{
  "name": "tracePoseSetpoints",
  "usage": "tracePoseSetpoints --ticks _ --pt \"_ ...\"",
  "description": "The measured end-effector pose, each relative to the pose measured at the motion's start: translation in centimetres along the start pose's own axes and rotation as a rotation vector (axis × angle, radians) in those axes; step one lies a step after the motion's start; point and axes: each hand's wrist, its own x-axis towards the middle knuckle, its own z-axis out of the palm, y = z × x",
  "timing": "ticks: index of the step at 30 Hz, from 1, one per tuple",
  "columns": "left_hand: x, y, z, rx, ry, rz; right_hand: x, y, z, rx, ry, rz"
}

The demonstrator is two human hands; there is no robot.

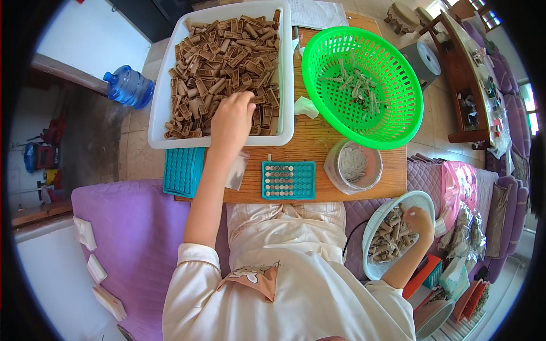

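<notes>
My left hand (234, 120) reaches over the large white tray (288, 85), its fingers bunched and curled down at small brown trough-shaped pieces (219, 68) that fill it. Whatever is between those fingertips is hidden. At the right, my right hand (420, 221) bends over the edge of a pale bowl (369, 233), fingers curled; I cannot make out anything in them. Brown pieces (392, 234) lie heaped in that bowl. In front of me on the table, a teal tray with round pits (305, 181) has small silvery discs (280, 181) in its left and middle columns.
A bright green basket (406, 113) holding thin, pale, see-through pieces stands at the table's right. Before it sits a plastic-lined tub (372, 184) of whitish bits. More teal trays (183, 170) lie by the table's left edge. A blue water jug (129, 88) stands on the floor.
</notes>
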Motion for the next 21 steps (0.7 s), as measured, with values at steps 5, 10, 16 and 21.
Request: tracePoseSetpoints --ticks 5,10,16,21 --pt "2.3 -2.0 2.0 0.194 -0.188 -0.009 -0.4 -10.5 -5.6 0.231 0.533 -0.554" --pt "3.0 -2.1 2.4 0.246 -0.311 -0.054 10.4 -18.8 -9.3 0.062 0.597 -0.679" --pt "2.8 -1.9 2.6 0.243 -0.230 -0.012 19.7 -20.3 -8.9 -0.461 0.551 -0.441" --pt "2.8 -1.7 1.9 0.243 -0.211 -0.052 15.6 -22.5 -10.4 -0.021 0.674 -0.569"
